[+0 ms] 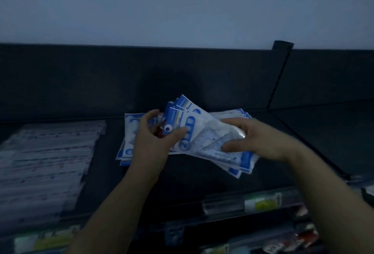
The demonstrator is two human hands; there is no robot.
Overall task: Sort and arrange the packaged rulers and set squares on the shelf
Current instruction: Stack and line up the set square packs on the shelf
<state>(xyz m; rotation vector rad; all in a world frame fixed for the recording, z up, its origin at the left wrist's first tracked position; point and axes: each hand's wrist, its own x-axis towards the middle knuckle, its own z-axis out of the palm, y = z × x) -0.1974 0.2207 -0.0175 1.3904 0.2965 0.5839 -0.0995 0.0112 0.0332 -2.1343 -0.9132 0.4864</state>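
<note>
A fanned bundle of blue-and-white packaged set squares (pixel 202 132) is lifted above the dark shelf (pixel 202 176). My left hand (pixel 155 142) grips the bundle's left end, thumb across the front pack. Fingers of my right hand (pixel 255 138) curl over the bundle's right end. Under the bundle, a flat stack of the same blue-and-white packs (pixel 126 148) lies on the shelf, partly hidden by my left hand. Clear packs of long rulers (pixel 44 158) lie in a wide pile on the shelf's left part.
A dark back panel (pixel 141 79) closes the shelf behind. A slanted divider (pixel 279 79) bounds it on the right. Price-label holders with yellow-green tags (pixel 263 203) run along the front edge. Other packaged goods (pixel 299 239) show on the shelf below.
</note>
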